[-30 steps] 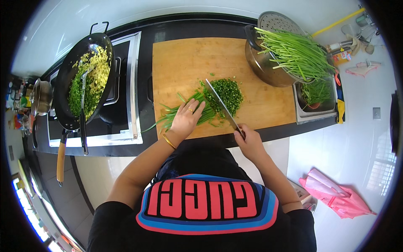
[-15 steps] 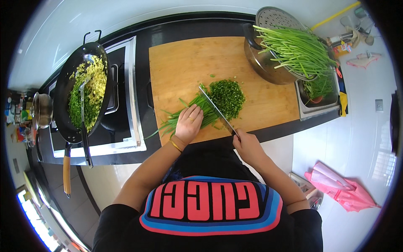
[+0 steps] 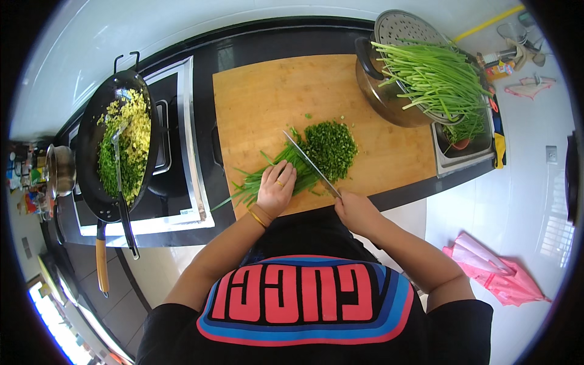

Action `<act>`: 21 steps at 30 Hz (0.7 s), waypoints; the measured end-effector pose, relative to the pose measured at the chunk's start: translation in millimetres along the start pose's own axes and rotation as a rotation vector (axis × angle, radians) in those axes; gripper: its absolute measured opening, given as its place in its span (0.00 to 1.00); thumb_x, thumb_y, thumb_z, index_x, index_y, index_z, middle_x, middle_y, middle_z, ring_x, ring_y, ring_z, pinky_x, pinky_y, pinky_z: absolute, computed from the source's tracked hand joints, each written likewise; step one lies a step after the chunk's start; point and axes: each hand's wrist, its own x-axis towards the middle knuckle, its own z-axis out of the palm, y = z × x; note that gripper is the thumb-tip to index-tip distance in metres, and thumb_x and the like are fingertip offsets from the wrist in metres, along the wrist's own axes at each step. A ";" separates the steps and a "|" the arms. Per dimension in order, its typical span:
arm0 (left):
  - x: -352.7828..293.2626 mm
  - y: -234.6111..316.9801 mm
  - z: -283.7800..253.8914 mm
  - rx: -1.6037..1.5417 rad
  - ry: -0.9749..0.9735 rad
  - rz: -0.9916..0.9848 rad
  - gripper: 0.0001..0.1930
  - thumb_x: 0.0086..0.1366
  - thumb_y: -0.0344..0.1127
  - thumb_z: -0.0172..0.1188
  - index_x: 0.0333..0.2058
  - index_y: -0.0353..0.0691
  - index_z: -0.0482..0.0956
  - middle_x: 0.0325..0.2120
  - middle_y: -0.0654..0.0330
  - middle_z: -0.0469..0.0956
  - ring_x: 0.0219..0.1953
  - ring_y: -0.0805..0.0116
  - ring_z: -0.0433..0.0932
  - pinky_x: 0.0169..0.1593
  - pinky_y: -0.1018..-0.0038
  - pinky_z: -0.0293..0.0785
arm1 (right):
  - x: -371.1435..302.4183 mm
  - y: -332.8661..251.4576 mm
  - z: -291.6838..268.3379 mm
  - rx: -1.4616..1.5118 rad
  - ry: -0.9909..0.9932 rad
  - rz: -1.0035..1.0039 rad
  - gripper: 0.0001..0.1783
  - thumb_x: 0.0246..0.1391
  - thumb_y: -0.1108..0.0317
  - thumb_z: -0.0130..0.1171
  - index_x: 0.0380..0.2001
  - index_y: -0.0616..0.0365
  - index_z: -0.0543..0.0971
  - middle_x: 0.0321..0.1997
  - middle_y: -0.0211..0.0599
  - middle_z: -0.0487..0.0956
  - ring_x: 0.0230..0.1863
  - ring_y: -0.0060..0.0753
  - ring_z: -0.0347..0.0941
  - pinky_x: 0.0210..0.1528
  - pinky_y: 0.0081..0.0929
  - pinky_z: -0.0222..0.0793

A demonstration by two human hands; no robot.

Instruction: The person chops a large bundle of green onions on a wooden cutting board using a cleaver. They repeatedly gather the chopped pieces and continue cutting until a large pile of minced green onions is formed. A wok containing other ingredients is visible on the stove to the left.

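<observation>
On our black counter (image 3: 261,45) we have a wooden board (image 3: 274,91) and, to its left, a stove (image 3: 173,137); the board bears chopped greens (image 3: 331,149) beside uncut green stalks (image 3: 249,185).

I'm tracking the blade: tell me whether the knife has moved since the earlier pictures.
Yes: judged against the cutting board, the knife has moved left, away from the pot.

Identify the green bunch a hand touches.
The bunch on the cutting board, under the left hand; those over the pot and in the sink are untouched.
</observation>
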 end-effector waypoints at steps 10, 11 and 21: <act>2.8 -0.4 -0.5 0.013 0.028 0.006 0.14 0.52 0.29 0.53 0.38 0.31 0.77 0.42 0.53 0.74 0.49 0.55 0.72 0.50 0.60 0.68 | 26.6 -8.9 -8.6 0.037 -0.010 -0.002 0.12 0.56 0.67 0.44 0.32 0.69 0.70 0.27 0.64 0.75 0.32 0.64 0.72 0.37 0.52 0.67; 2.4 -0.4 0.1 0.023 0.034 0.006 0.14 0.52 0.29 0.53 0.38 0.31 0.77 0.42 0.53 0.74 0.48 0.55 0.72 0.50 0.60 0.68 | 20.9 -2.7 -8.1 0.034 -0.027 -0.001 0.13 0.56 0.67 0.44 0.33 0.69 0.70 0.27 0.64 0.75 0.32 0.64 0.72 0.37 0.52 0.67; 1.7 1.4 0.8 0.048 0.026 0.006 0.14 0.51 0.29 0.53 0.37 0.31 0.77 0.42 0.52 0.74 0.48 0.56 0.72 0.50 0.60 0.68 | 33.4 13.1 14.1 0.122 0.063 0.010 0.14 0.57 0.63 0.44 0.35 0.66 0.69 0.28 0.60 0.75 0.33 0.64 0.72 0.37 0.50 0.66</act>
